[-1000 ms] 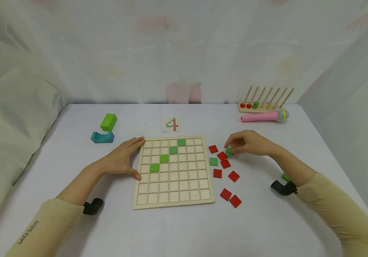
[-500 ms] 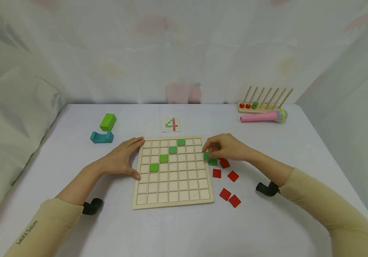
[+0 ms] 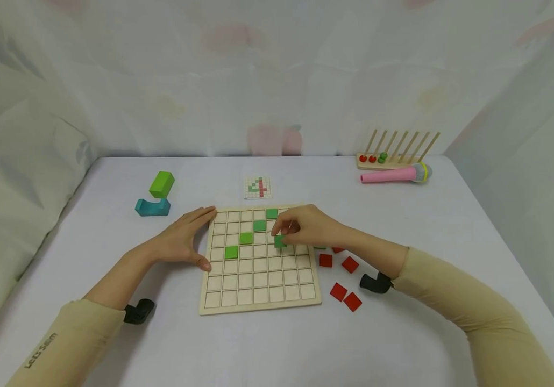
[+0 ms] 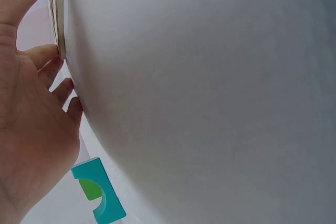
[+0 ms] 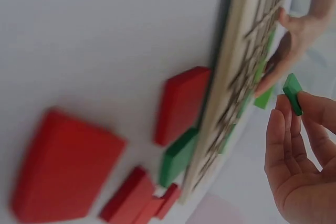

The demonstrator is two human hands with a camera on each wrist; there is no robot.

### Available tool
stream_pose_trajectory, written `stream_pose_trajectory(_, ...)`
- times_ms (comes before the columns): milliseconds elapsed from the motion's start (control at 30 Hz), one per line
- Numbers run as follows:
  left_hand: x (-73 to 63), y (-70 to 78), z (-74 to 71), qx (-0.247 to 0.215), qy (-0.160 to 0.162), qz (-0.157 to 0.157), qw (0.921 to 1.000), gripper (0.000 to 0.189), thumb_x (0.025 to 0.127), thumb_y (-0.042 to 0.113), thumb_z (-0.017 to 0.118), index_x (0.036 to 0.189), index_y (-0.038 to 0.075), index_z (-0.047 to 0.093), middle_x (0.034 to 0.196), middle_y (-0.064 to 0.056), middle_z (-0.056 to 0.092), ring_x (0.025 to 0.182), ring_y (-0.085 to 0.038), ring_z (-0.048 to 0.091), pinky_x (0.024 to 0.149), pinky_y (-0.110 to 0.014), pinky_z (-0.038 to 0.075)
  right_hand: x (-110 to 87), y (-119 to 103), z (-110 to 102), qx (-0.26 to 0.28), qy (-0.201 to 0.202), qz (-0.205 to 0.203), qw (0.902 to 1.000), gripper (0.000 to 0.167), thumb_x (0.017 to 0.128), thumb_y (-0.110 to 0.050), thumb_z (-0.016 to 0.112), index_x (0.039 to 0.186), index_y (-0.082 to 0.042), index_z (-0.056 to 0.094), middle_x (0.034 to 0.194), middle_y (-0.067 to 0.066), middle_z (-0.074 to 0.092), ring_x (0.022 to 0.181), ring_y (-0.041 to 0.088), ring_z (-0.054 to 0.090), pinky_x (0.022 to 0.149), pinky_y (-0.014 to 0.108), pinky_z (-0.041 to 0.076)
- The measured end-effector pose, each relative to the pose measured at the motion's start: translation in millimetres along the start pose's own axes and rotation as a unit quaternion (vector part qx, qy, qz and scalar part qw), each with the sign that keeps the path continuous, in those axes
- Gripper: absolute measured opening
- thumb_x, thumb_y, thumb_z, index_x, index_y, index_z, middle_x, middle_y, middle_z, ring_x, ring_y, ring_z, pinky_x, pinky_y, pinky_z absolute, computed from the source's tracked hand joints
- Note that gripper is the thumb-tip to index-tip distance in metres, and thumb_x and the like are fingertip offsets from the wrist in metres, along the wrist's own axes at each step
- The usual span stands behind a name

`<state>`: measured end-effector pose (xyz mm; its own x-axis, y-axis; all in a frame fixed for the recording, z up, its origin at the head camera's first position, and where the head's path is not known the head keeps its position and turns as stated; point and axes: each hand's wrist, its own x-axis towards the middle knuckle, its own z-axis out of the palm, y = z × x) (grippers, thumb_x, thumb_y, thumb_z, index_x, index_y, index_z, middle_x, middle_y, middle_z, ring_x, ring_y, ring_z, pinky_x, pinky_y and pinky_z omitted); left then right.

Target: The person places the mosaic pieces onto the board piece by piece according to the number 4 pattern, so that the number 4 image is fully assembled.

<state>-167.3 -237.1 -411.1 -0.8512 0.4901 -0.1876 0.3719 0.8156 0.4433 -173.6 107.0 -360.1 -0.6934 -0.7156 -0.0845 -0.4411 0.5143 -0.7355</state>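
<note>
A green square tile [image 5: 293, 93] is pinched between the thumb and fingers of my right hand [image 3: 312, 227], over the right half of a wooden grid board [image 3: 261, 310]. Several green tiles, one of them this bright green tile [image 3: 231, 252], sit in the board's cells along a diagonal rising to the right. My left hand [image 3: 180, 240] lies along the board's left side, thumb and fingers spread, with fingertips at its edge. In the left wrist view, those fingers [image 4: 47, 59] touch the board's edge.
Several red tiles, among them this red tile [image 3: 350, 264], lie right of the board beside a partly hidden green tile [image 5: 179, 156]. A patterned card [image 3: 258, 188] lies behind. A teal arch block [image 3: 153, 207], green block [image 3: 162, 184], pink microphone [image 3: 395, 174] and peg rack [image 3: 393, 161] stand farther back.
My right hand has carried the green tile leftward from the loose tiles on the right to over the board. My left hand stays at the board's left edge.
</note>
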Motion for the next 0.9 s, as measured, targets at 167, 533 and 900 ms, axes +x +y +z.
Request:
stream_pose_trajectory(167,-0.3,-0.5,0.2,-0.001,-0.001,-0.001,1.0,0.137,0.053,0.064,0.088,0.158,0.007,0.021,0.167,-0.015,0.017,0.152,-0.045,0.014,0.119,-0.067,0.021,10.4,-14.3,1.7,0.014,0.001,-0.014,0.9998,0.018,0.088,-0.009,0.069,0.105,-0.012,0.074,0.089,0.0,0.066,0.077,0.008,0.064,0.076,0.022,0.055)
stream_pose_trajectory(533,-1.0,0.6,-0.7,-0.008,-0.004,-0.003,1.0,0.136,0.054,0.063,0.088,0.158,0.008,0.021,0.167,-0.015,0.017,0.152,-0.045,0.015,0.118,-0.069,0.021,35.9,-42.5,26.5,0.04,-0.03,-0.021,0.9985,0.018,0.087,-0.007,0.07,0.103,-0.013,0.074,0.087,0.0,0.065,0.074,0.012,0.067,0.073,0.018,0.054)
stream_pose_trajectory(900,-1.5,-1.0,-1.3,-0.005,-0.002,0.004,1.0,0.135,0.054,0.064,0.087,0.157,0.008,0.022,0.166,-0.014,0.019,0.152,-0.045,0.016,0.117,-0.069,0.022,57.4,-53.9,48.5,0.031,-0.049,-0.025,0.998,0.02,0.084,-0.006,0.069,0.1,-0.016,0.074,0.081,-0.002,0.067,0.07,0.004,0.064,0.067,0.014,0.05)
